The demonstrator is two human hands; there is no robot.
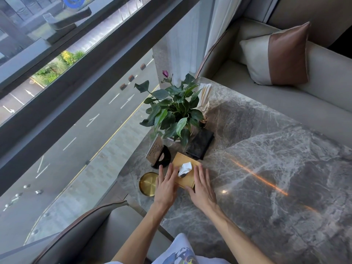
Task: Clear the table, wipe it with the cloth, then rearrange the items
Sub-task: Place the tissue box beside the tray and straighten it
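A tan tissue box [185, 180] with a white tissue sticking out lies on the grey marble table [266, 168] near the window edge. My left hand [166, 184] rests flat against the box's left side and my right hand [202, 187] against its right side, fingers stretched out. Behind the box lies a folded black cloth [200, 146]. A potted green plant [174, 111] with a purple bud stands further back. A black stand with a sign card [158, 153] sits left of the box, and a round gold dish [148, 183] lies by my left hand.
A glass holder with pale sticks [204, 94] stands behind the plant. A grey sofa with a white and brown cushion [276, 56] runs along the far side. A padded chair [95, 235] is at the lower left. The window drops straight down at the table's left edge.
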